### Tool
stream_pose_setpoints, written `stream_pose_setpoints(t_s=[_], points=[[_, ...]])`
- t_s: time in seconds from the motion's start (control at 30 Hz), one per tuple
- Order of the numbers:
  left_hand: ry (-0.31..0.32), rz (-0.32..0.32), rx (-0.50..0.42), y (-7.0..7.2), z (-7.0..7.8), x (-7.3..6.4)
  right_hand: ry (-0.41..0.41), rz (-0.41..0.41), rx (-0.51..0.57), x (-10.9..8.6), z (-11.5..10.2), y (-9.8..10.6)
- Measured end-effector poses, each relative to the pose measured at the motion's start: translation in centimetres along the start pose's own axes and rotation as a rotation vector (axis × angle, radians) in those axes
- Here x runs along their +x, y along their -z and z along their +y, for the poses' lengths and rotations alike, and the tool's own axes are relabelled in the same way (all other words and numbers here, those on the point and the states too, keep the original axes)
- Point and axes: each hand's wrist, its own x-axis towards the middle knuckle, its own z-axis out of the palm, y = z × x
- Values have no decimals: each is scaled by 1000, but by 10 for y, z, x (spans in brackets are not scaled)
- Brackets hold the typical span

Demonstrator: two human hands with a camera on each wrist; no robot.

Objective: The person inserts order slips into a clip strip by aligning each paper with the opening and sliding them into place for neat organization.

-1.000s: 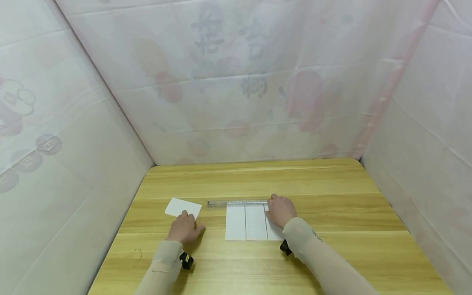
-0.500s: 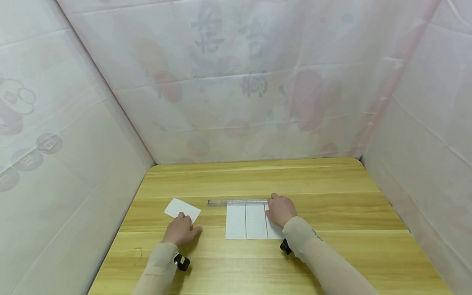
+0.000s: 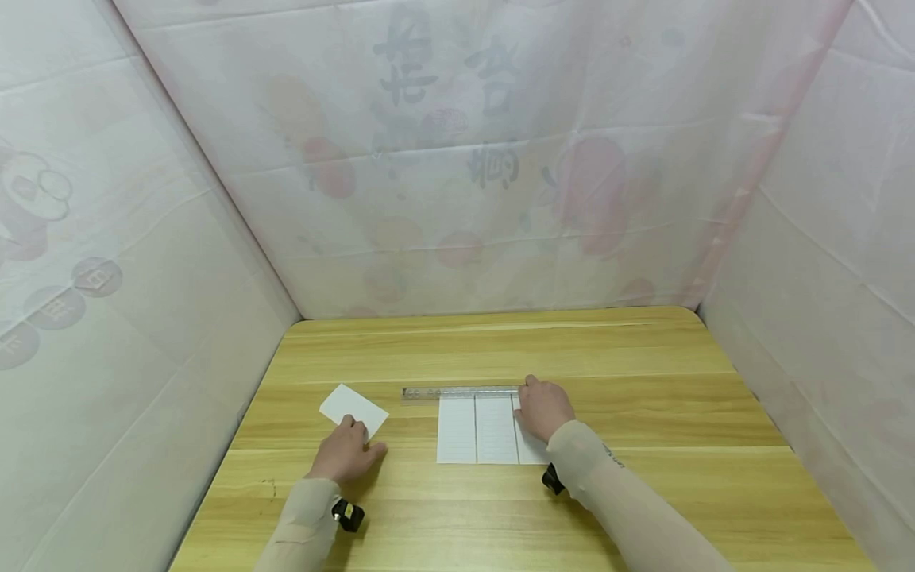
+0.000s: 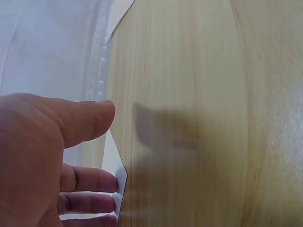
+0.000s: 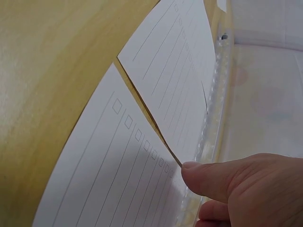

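A loose white paper card (image 3: 352,403) lies tilted at the left of the table. My left hand (image 3: 345,451) reaches its near edge, fingertips resting on the card and thumb held apart. In the left wrist view the card's corner (image 4: 112,163) shows beside the fingers. Further right, a clear plastic ruler (image 3: 457,392) lies along the top of several white lined paper cards (image 3: 457,433) set side by side. My right hand (image 3: 546,409) grips the ruler's right end, covering part of the rightmost card. Its thumb (image 5: 203,177) sits by the ruler in the right wrist view.
The wooden table (image 3: 443,516) has rounded far corners. Pale printed cloth (image 3: 457,199) hangs behind it and along both sides. Small black cameras are strapped at both wrists.
My left hand has drawn back slightly toward the lower left, and the loose card has turned clockwise with it. My right hand, the ruler and the lined cards have stayed put.
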Motion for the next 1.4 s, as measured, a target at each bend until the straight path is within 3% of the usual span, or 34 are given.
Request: stream_pose_setpoints(t_s=[0.47, 0.7, 0.93, 1.17, 1.4], points=[[77, 14, -1, 1, -17, -9, 4, 7, 17, -1, 0, 2], [138, 131, -88, 0, -24, -10, 15, 6, 9, -1, 0, 1], [321, 270, -46, 1, -22, -10, 10, -7, -6, -1, 0, 4], [459, 201, -26, -3, -19, -11, 10, 18, 1, -2, 0, 4], [464, 169, 2, -8, -18, -11, 4, 35, 87, -3, 9, 5]])
